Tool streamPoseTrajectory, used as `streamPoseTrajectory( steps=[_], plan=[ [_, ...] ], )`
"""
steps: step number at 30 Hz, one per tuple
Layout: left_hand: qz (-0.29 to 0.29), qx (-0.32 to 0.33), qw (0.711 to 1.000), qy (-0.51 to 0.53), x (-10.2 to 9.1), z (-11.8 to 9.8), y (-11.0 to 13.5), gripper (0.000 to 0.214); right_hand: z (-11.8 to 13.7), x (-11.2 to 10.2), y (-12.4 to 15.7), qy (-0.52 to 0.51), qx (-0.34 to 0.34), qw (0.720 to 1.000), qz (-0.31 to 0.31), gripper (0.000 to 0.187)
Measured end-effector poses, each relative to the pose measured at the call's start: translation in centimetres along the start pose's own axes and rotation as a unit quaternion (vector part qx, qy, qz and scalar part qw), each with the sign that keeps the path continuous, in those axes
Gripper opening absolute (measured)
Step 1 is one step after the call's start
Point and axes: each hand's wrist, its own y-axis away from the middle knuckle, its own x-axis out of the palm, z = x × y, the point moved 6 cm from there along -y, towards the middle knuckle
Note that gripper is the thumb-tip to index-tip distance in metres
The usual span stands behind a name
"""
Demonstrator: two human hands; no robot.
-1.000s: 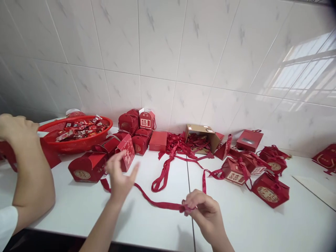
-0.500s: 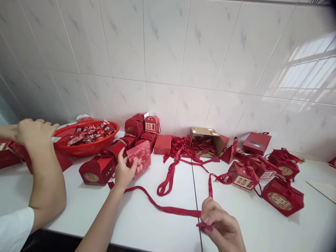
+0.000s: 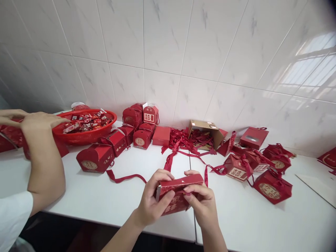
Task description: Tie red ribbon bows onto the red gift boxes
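Observation:
My left hand (image 3: 153,201) is closed around the left side of a small red gift box (image 3: 181,182), thumb across its front. On the other side, my right hand (image 3: 204,201) pinches a dark red ribbon (image 3: 187,192) against the box's front, near the top edge. The box is held tilted above the front of the white table. A stretch of red ribbon (image 3: 126,178) lies on the table to the left and runs behind my left hand. Beyond the box sits a tangled heap of red ribbons (image 3: 180,138).
At left, a co-worker's arm (image 3: 46,157) reaches beside a red plastic basket (image 3: 84,138) of wrapped sweets. Several red boxes (image 3: 96,159) stand left of centre. An open cardboard box (image 3: 219,138) lies by the wall. Ribbon-tied boxes (image 3: 274,187) sit at right.
My left hand has brought the red box from the left to the middle, beside my right hand. The ribbon my right hand pinches is now against the box.

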Motion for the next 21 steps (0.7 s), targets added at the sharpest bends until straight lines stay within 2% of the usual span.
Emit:
streamPoseTrajectory(
  steps=[3, 8, 21],
  plan=[
    [-0.027, 0.002, 1.000, 0.013, 0.2, 0.0, 0.2, 0.007, -0.1, -0.3, 0.5, 0.007, -0.019, 1.000, -0.015, 0.009],
    [-0.027, -0.004, 0.997, 0.070, 0.6, -0.1, 0.7, 0.011, 0.4, -0.1, 0.7, 0.020, -0.040, 0.998, -0.035, 0.010],
    [-0.024, 0.010, 0.999, 0.039, 0.6, -0.8, 0.4, 0.012, 0.9, 0.1, 1.4, 0.047, -0.071, 0.995, -0.056, 0.013]
  ],
)
